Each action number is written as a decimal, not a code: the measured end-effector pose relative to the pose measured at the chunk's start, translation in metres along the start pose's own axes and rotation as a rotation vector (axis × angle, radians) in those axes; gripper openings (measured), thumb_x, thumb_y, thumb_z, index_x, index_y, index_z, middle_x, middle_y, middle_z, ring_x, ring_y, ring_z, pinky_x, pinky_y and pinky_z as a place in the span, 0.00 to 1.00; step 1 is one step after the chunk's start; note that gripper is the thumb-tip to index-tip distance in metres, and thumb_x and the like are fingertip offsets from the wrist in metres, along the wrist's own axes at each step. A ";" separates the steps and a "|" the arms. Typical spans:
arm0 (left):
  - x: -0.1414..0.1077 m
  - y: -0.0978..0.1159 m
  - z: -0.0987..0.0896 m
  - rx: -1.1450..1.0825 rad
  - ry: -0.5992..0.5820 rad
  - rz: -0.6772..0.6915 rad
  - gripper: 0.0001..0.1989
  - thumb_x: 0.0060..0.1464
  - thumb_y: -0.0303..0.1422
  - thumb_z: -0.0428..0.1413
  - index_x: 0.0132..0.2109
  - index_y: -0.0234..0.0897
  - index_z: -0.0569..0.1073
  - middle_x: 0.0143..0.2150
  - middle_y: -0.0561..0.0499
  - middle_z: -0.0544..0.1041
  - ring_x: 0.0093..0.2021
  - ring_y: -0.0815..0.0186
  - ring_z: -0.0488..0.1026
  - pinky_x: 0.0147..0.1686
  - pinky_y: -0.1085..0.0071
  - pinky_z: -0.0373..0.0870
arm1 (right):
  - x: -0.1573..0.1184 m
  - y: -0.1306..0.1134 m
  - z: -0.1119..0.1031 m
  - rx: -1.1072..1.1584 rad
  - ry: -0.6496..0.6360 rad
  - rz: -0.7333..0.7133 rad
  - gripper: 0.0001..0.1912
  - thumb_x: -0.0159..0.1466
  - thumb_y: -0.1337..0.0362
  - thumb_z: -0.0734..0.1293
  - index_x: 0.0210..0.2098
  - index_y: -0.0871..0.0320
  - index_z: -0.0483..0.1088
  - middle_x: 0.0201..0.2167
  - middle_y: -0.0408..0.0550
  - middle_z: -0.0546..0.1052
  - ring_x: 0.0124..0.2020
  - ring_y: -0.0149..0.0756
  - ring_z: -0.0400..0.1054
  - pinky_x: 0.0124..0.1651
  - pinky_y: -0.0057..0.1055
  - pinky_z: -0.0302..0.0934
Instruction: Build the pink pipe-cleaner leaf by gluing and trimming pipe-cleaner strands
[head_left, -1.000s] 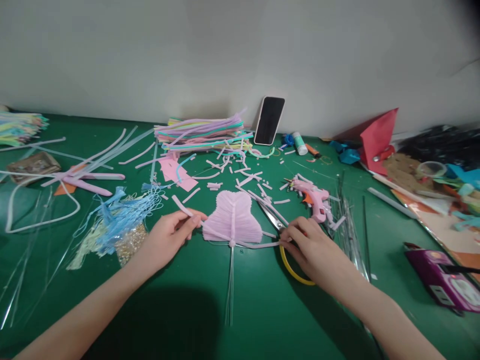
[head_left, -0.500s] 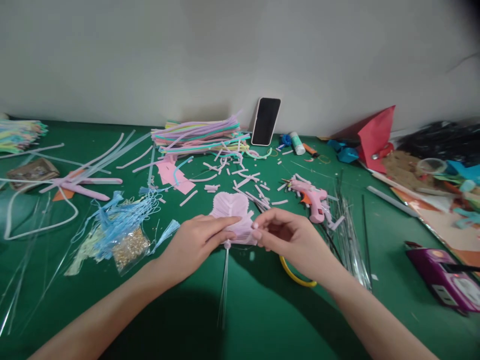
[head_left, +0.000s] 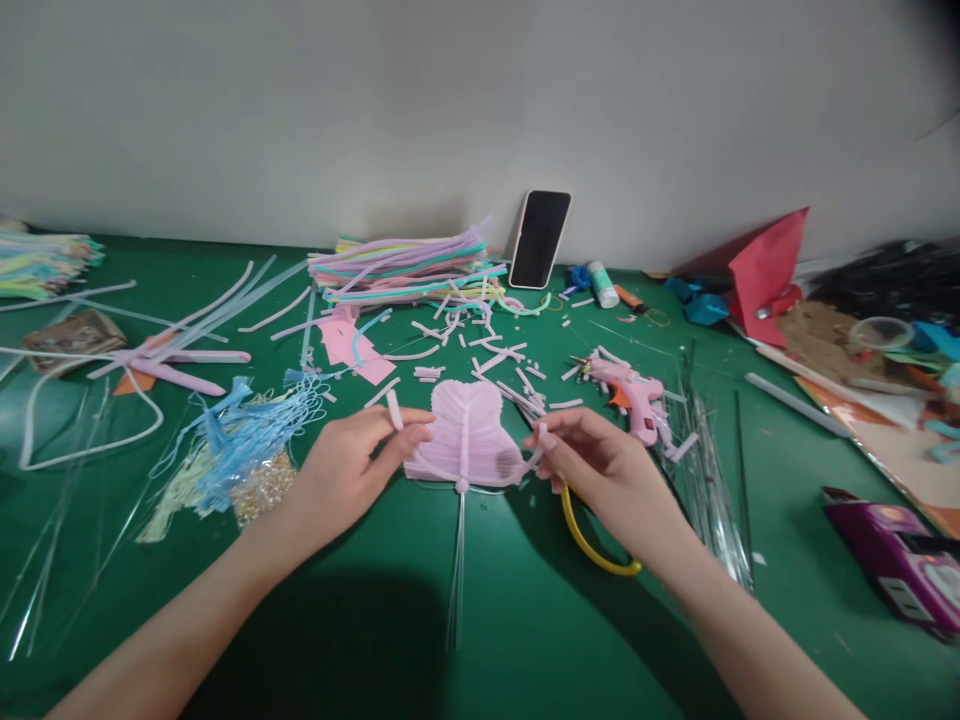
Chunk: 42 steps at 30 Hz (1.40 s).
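Observation:
A lilac leaf-shaped piece point(head_left: 469, 430) made of fuzzy strips lies on the green table, with a round knob at its bottom and thin wires point(head_left: 457, 570) running down from it. At its left edge, my left hand point(head_left: 367, 455) pinches a short pale strip point(head_left: 394, 410) that sticks up between thumb and fingers. My right hand point(head_left: 589, 460) is at the right edge, its thumb and fingers closed on the end of another pale strip point(head_left: 538, 447).
A pink glue gun point(head_left: 634, 395) and a yellow scissor handle point(head_left: 592, 545) lie right. Strip bundles point(head_left: 409, 270) and a phone point(head_left: 541, 240) stand behind. Blue tassels point(head_left: 255, 440) are left; clear wires point(head_left: 705, 480) and a purple device point(head_left: 900, 560) are right.
My left hand has moved left off the leaf-shaped piece and now pinches a short strip. My right hand has shifted slightly right. More of the piece shows.

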<state>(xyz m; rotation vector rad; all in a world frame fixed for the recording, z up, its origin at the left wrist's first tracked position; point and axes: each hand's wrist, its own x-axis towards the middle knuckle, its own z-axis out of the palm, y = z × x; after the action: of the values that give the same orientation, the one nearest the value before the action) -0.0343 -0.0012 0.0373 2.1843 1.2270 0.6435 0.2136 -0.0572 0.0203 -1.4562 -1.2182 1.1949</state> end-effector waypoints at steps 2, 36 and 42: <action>-0.001 -0.003 -0.002 0.019 -0.020 -0.048 0.20 0.65 0.43 0.45 0.46 0.37 0.77 0.43 0.49 0.82 0.39 0.62 0.78 0.43 0.68 0.71 | -0.002 0.004 -0.002 -0.026 -0.003 0.007 0.14 0.62 0.52 0.67 0.38 0.57 0.68 0.32 0.45 0.75 0.27 0.29 0.69 0.27 0.26 0.65; -0.011 -0.018 0.043 0.038 -0.118 -0.123 0.31 0.51 0.41 0.62 0.60 0.41 0.65 0.66 0.40 0.56 0.66 0.47 0.51 0.62 0.49 0.56 | 0.012 -0.017 0.055 -0.105 -0.092 -0.343 0.07 0.65 0.62 0.64 0.37 0.56 0.73 0.34 0.46 0.79 0.32 0.32 0.73 0.35 0.28 0.68; -0.010 -0.017 0.038 0.127 -0.096 -0.204 0.35 0.54 0.40 0.58 0.65 0.39 0.57 0.62 0.37 0.60 0.63 0.46 0.58 0.57 0.50 0.62 | -0.008 -0.059 0.038 0.259 0.196 -0.536 0.06 0.67 0.64 0.63 0.37 0.52 0.72 0.36 0.43 0.74 0.33 0.31 0.71 0.33 0.28 0.68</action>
<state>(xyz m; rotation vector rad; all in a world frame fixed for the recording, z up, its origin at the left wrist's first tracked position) -0.0254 -0.0105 -0.0032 2.1271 1.4502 0.3827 0.1667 -0.0553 0.0725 -0.9458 -1.1676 0.7868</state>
